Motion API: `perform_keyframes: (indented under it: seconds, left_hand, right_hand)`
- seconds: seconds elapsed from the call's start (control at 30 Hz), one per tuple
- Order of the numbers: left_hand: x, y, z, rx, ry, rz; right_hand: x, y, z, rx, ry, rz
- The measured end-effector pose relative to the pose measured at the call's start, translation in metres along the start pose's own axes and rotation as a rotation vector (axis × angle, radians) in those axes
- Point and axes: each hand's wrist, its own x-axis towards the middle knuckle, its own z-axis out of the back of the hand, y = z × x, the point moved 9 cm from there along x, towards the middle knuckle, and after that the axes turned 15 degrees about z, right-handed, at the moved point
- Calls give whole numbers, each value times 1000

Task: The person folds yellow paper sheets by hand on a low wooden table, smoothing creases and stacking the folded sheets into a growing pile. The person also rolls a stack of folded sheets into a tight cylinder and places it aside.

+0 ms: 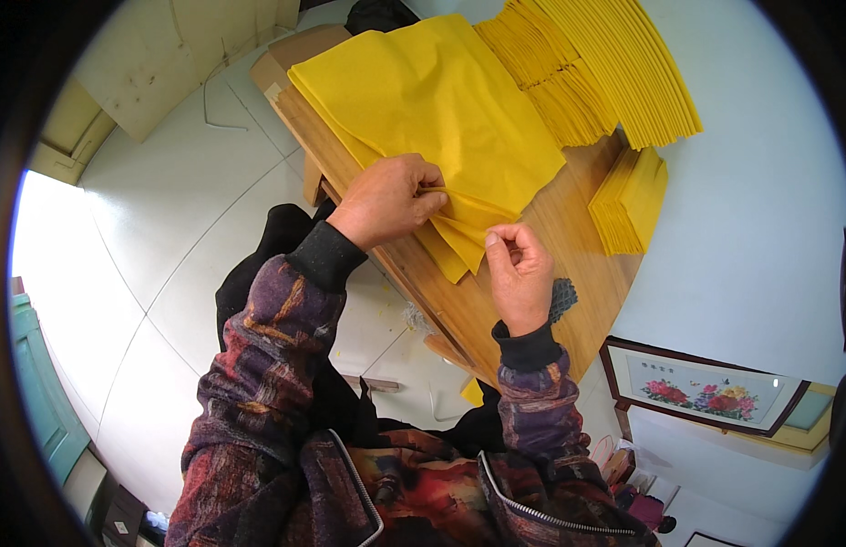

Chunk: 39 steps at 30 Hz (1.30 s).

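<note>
A large yellow felt-like cloth (432, 100) lies spread over the wooden table (592, 301), its near end gathered into folds. My left hand (391, 201) pinches a fold near the cloth's near left edge, thumb pressed against the fingers. To the right, my right hand (521, 269) is closed in a pinch at the near right edge of the same cloth. A loose corner hangs down between the two hands. Beside my right wrist a dark grey textured piece (562, 299) rests on the tabletop, partly hidden by the hand.
Tall stacks of folded yellow cloth (624, 73) stand at the far right, against the pale wall. A smaller yellow stack (628, 202) sits nearer on the table's right edge. Tiled floor (168, 246) extends to the left. A framed flower picture (706, 387) is at the right.
</note>
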Motion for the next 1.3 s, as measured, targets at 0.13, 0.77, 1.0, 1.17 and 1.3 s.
perform_keyframes:
  seconds: [0.13, 0.77, 1.0, 1.17, 1.3]
  left_hand:
    - [2, 2, -3, -8, 63, 27]
    - [1, 6, -3, -70, 8, -8]
    - [2, 5, -3, 1, -13, -1]
    - [3, 5, -2, -6, -11, -5]
    - [2, 5, -1, 6, -42, -3]
  right_hand:
    - [5, 8, 4, -113, -53, 120]
    - [-53, 12, 46, -537, 18, 237]
    - [-89, -45, 81, -612, -26, 53]
    - [-86, -54, 84, -609, -35, 35]
    - [-68, -28, 78, -626, -14, 107]
